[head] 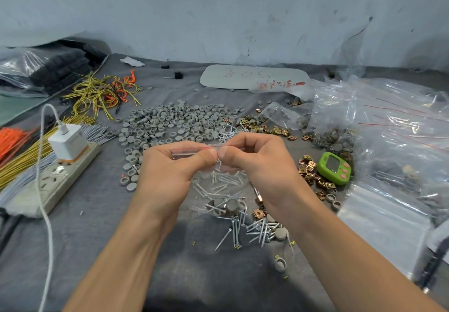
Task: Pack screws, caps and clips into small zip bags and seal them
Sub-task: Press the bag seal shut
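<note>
Left hand (pixel 167 168) and right hand (pixel 260 163) both pinch the zip (pixel 192 148), which runs sideways between them; thumbs meet right of its middle, the bag (pixel 218 187) hanging below

A pale flat card (pixel 252 77) is lying near the far edge of the table (pixel 97 226). Red hand-drawn marks are showing on it upside down, and one is looking like an "O". Small red print at its right end is looking too tiny to read.
</note>
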Motion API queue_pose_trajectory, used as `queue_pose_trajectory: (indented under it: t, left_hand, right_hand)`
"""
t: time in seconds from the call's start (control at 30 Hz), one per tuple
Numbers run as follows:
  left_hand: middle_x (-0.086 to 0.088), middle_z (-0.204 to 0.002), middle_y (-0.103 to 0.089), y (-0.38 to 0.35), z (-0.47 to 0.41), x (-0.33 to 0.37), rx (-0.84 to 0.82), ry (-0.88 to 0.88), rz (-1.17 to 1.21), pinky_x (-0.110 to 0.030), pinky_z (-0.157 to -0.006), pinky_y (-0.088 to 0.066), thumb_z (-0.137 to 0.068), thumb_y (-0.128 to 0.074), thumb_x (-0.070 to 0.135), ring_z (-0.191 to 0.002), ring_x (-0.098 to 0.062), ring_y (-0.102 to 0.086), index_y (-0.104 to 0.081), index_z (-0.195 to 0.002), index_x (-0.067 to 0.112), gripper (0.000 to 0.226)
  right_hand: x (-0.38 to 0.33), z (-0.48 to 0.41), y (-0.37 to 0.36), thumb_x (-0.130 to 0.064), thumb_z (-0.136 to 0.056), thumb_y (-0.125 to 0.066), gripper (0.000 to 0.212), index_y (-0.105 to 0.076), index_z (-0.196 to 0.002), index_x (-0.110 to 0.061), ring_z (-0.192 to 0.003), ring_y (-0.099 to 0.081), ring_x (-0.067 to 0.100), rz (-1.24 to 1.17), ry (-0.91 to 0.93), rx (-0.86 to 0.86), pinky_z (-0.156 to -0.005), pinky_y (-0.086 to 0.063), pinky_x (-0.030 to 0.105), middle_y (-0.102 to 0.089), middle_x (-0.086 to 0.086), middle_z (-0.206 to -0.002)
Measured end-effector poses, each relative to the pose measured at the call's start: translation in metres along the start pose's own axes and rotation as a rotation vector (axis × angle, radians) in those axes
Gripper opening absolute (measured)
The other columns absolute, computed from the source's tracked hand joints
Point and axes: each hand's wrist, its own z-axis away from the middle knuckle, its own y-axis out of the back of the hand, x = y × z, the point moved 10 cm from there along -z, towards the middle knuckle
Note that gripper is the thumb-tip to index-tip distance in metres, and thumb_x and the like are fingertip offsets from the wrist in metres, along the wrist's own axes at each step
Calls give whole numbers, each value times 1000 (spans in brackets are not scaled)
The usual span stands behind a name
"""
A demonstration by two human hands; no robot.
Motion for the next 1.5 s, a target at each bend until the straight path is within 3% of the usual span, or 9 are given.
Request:
queue_pose_trajectory:
  t: [0.47,0.57,0.63,0.73,0.87,0.97,1.13,1.3,1.5]
  left_hand:
    - [-6,-61,-72,10,3,0,93,45,74,-13,-47,-48,-97,-62,22,-48,-5,-63,-78,-70,9,35]
    - [-15,-73,-72,5,1,2,52,47,141,-30,-64,-56,-84,-65,37,-64,-18,-65,-78,-82,3,37]
    - [-20,-79,-70,2,-1,-1,37,56,171,-40,-73,-55,-78,-68,41,-70,-23,-67,-76,-88,-1,43]
    - [-12,-86,-76,-5,-2,-6,-10,82,155,-42,-77,-56,-67,-77,51,-78,-22,-72,-79,-95,7,52]
    - [-2,-102,-79,-42,9,-14,-274,135,1,-27,-78,-58,-69,-87,38,-94,-15,-76,-75,-113,17,51]
    - [-5,-86,-80,-59,11,-15,-253,119,-42,-14,-59,-52,-80,-82,5,-73,-8,-74,-79,-96,15,20]
    - [-5,-73,-77,-75,6,-11,-149,98,38,-14,-55,-51,-76,-78,-11,-61,-8,-71,-77,-78,12,23]
    - [-2,-79,-78,-120,18,-15,-148,128,108,-21,-57,-55,-88,-77,16,-66,-11,-73,-78,-92,16,4]
    - [25,-90,-71,-172,55,16,-139,-341,-447,-8,-76,-52,-87,-72,42,-85,8,-67,-64,-125,39,39]
  right_hand:
    - [8,2,17,-15,-93,-72,14,-81,-84,-10,-73,-69,17,-1,-126,-14,-73,-55,31,-78,9,-84]
    - [16,13,-13,-26,-91,-76,14,-80,-103,-32,-91,-72,0,204,-153,-302,-86,-51,30,-79,-12,-103]
    - [24,17,-20,-22,-89,-76,16,-81,-102,-30,-95,-76,14,300,-174,-327,-91,-58,45,-79,-11,-101]
    - [19,13,-7,-15,-91,-73,13,-83,-87,-21,-85,-68,47,324,-129,-209,-86,-58,62,-79,3,-85]
    - [4,7,32,-6,-95,-69,16,-81,-85,-11,-62,-64,15,159,-67,-4,-62,-52,24,-76,5,-73]
    - [0,7,58,-1,-96,-66,18,-79,-84,-6,-60,-61,15,45,-50,96,-54,-49,22,-72,7,-69]
    - [-2,15,72,-8,-87,-79,6,-81,-87,-14,-66,-65,5,167,-80,0,-56,-48,17,-76,-1,-76]
    - [-13,21,138,0,-84,-79,23,-82,-77,-22,-59,-65,7,149,-64,220,-51,-48,18,-76,3,-72]
    - [-6,45,252,-7,-80,-82,20,-81,-94,-21,-62,-65,17,224,-127,648,-58,-55,31,-78,4,-80]
